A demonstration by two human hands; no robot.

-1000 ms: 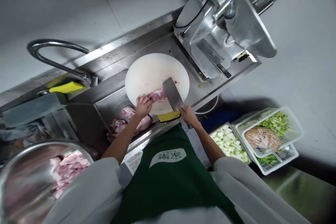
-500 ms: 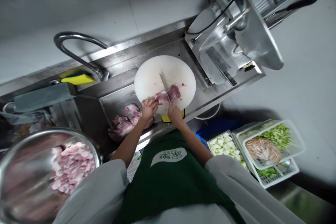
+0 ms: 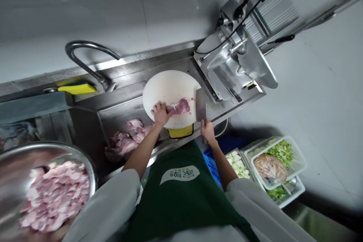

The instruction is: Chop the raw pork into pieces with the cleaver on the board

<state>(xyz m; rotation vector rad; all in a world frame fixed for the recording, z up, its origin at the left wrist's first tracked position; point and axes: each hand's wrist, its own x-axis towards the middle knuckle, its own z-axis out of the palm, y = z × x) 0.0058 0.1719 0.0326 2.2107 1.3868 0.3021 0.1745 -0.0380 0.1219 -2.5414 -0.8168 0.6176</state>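
Currently, I observe a strip of raw meat (image 3: pixel 182 107) on the round white board (image 3: pixel 170 83), nearer its front edge. My left hand (image 3: pixel 160 114) rests at the strip's left end; I cannot tell whether its grip is closed on it. My right hand (image 3: pixel 208 130) grips the handle of a cleaver (image 3: pixel 200 105), the blade at the board's right edge, apart from the meat. Larger raw cuts (image 3: pixel 121 143) lie left of the board; a steel bowl (image 3: pixel 13 181) contains small pieces (image 3: pixel 56 196).
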